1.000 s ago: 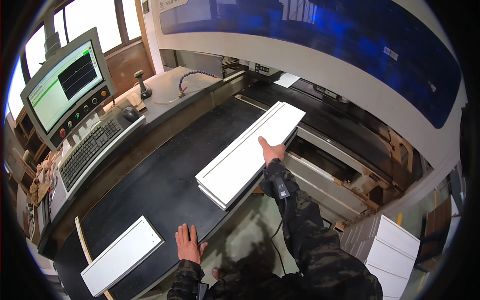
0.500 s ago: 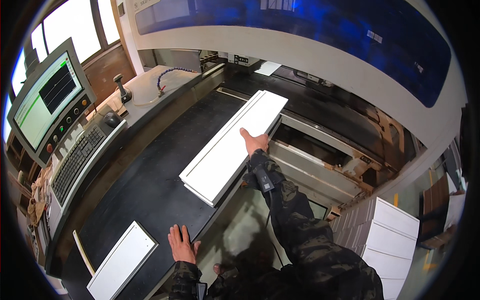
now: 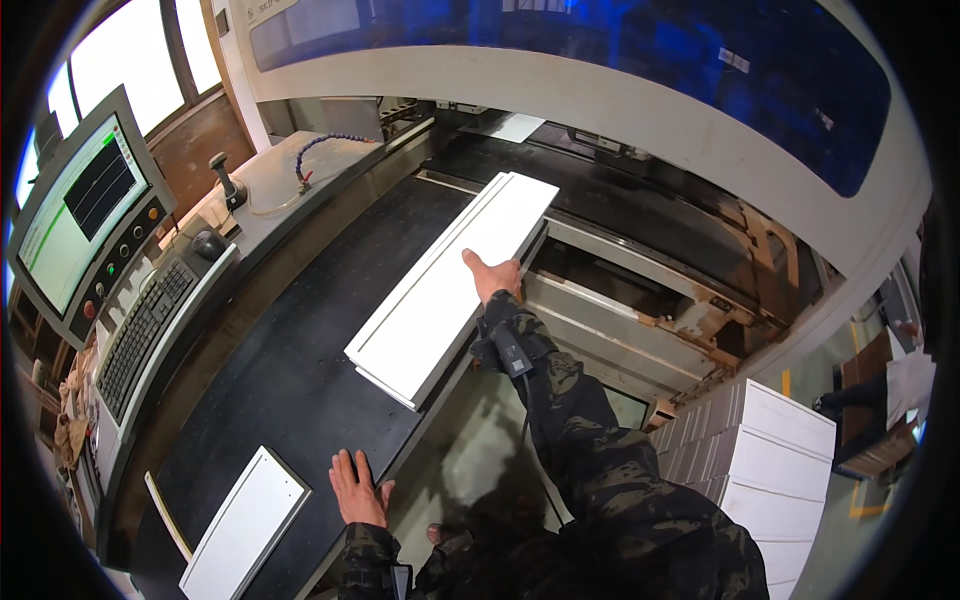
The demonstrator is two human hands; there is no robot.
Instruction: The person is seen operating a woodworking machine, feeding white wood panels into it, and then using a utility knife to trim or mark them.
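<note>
— Where is the long white rectangular panel?

— Flat on the black machine bench, its right long edge at the bench's edge. Its long axis runs from near-left to far-right, the far end pointing toward the blue-hooded machine housing.

— And the hands?

— The right hand lies palm-down on the panel's right edge, fingers spread flat, grip not closed round anything. The left hand rests open on the bench's near edge, holding nothing.

— Any containers?

— None that I can make out. A smaller white panel lies at the near-left corner, a stack of white panels stands to the right, and a keyboard and green monitor sit at left.
</note>
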